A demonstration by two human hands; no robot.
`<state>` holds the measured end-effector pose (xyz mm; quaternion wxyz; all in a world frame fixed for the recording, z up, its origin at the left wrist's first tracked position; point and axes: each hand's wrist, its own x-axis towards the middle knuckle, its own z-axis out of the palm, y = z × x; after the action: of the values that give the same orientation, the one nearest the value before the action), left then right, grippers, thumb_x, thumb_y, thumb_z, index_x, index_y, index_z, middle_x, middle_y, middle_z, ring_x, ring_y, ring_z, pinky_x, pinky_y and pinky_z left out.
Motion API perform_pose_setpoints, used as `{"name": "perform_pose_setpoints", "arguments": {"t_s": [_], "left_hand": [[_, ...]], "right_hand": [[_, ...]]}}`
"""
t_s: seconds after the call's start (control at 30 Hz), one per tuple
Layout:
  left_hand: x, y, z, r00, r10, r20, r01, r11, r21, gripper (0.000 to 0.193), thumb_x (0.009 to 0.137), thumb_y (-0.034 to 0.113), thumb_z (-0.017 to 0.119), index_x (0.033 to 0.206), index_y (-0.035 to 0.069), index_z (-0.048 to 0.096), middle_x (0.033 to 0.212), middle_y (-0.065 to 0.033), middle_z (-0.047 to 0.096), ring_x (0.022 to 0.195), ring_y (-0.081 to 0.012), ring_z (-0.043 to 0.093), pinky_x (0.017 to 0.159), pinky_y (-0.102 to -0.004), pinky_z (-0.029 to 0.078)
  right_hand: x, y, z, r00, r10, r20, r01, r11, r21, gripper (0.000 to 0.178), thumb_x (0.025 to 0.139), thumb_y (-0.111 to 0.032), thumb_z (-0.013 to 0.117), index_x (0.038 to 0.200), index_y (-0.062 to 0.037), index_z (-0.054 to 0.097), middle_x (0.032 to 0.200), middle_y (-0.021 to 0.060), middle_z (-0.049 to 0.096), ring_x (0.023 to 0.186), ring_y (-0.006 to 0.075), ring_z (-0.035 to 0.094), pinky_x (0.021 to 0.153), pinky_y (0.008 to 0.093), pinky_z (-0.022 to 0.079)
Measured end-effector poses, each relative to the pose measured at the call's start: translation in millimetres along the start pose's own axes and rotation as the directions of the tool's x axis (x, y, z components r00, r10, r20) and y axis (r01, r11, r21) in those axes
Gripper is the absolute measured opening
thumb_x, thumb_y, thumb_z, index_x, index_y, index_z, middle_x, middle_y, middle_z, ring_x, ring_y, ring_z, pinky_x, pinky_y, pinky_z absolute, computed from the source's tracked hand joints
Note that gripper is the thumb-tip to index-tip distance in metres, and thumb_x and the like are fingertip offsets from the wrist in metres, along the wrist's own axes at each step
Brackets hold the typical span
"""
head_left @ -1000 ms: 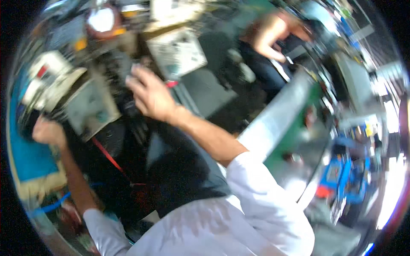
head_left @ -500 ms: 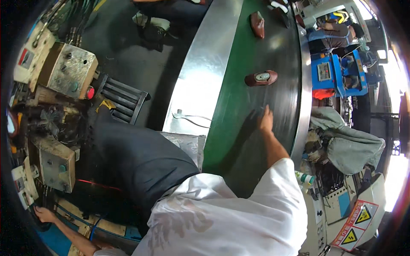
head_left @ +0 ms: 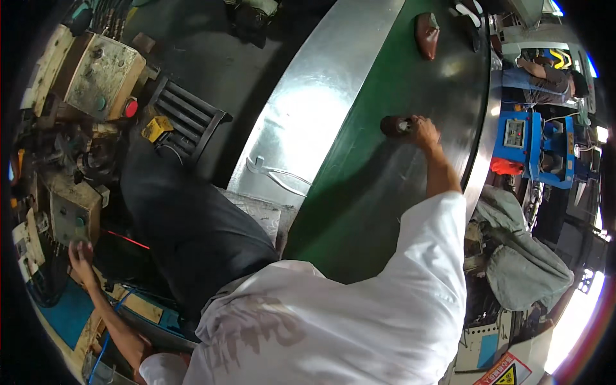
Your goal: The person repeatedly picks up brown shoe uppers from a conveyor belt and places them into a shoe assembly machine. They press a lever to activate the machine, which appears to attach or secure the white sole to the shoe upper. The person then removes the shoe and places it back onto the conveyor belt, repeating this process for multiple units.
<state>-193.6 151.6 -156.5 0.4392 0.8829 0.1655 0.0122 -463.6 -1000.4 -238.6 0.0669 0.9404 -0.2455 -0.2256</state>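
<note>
Head: two hands (head_left: 81, 260) (head_left: 426, 133), one touched shoe (head_left: 391, 126)

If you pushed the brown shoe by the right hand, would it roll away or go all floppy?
The shoe probably wouldn't roll, since it's long rather than round. It might slide, because the belt looks smooth and shiny. It may be stiff, as something pale seems to fill its opening.

Right hand (head_left: 426, 133), earlier short of brown shoe (head_left: 391, 126), now on it; left hand (head_left: 81, 259) nearer lower control box (head_left: 66, 217).
</note>
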Motion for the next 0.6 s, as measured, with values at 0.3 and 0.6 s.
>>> {"name": "perform_pose_setpoints", "arguments": {"t_s": [0.3,0.6], "left_hand": [[-100,211,254,0.816,0.323,0.480,-0.183,0.931,-0.315,0.040,0.110,0.007,0.057,0.149,-0.002,0.057,0.129,-0.0148,0.069,0.112,-0.0213,0.071,0.100,-0.0331,0.056],[-162,316,307,0.446,0.661,0.603,-0.115,0.711,-0.694,0.059,0.107,0.016,0.066,0.161,0.004,0.044,0.156,-0.0145,0.055,0.134,-0.0265,0.064,0.111,-0.0377,0.052]], "right_hand": [[-139,-133,35,0.874,0.486,-0.005,-0.252,0.462,0.850,0.074,0.087,-0.055,0.086,0.132,0.0007,0.068,0.121,0.0174,0.077,0.108,0.0347,0.075,0.094,0.0459,0.058],[-162,-395,-97,0.914,-0.345,0.213,-0.403,-0.715,0.572,0.086,0.098,-0.083,0.047,0.135,-0.0073,0.066,0.106,0.0197,0.074,0.088,0.0338,0.073,0.077,0.0490,0.062]]}}
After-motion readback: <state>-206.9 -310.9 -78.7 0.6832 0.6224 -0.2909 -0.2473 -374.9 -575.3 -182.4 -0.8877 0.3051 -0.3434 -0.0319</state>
